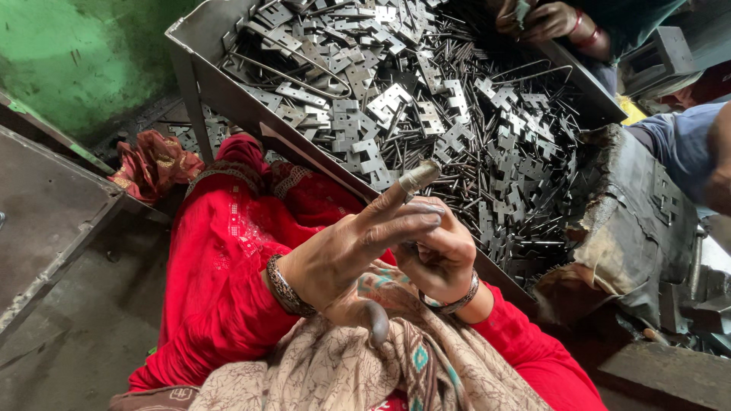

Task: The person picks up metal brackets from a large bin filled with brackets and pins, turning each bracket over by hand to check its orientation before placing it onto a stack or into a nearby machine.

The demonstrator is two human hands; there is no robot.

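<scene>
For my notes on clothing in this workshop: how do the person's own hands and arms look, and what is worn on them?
Both hands are bare and smudged dark with grime. The left hand has a grey wrap on one raised fingertip and a patterned metal bangle at the wrist. The right hand has a silvery bangle, with a red sleeve beyond it.

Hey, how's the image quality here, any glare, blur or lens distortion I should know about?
Head view: wide-angle distortion bends the metal tray edges; daylight puts bright glints on the hinge plates; the left hand and right hand are close to the lens, slightly soft, and hide whatever they hold; the lower right corner falls into deep shadow; the green wall is evenly lit.
</scene>
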